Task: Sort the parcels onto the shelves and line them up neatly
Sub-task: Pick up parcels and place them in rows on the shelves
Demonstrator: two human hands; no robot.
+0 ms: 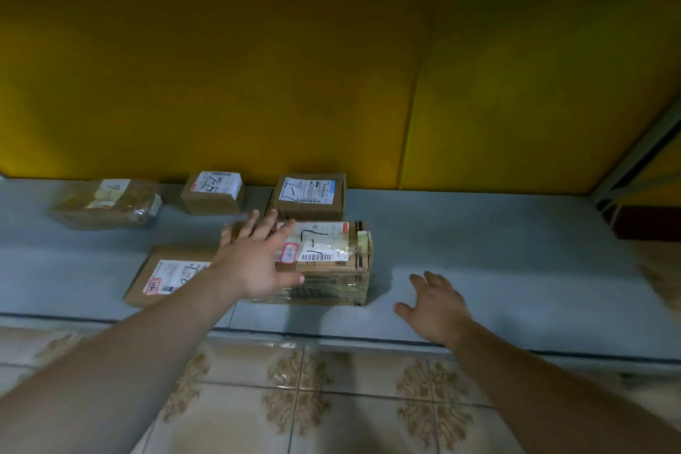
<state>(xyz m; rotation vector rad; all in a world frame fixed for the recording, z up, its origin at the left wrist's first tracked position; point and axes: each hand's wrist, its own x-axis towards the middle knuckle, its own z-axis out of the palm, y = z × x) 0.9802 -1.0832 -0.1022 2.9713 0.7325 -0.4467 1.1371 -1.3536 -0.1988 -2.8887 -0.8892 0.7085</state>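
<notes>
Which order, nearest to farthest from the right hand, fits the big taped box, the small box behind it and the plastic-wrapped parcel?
1. Big taped box, just left of the right hand.
2. Small box, behind it at the back.
3. Plastic-wrapped parcel, far left.

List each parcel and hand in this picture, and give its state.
left hand: open, fingers straight on the taped box top.
right hand: open, spread over bare shelf, holding nothing.
taped box: closed, label up, at the shelf front.
flat parcel: closed, lying flat, label up.
small box: closed, at the back.
rear box: closed, behind the taped box.
wrapped parcel: lying flat, back left.
</notes>
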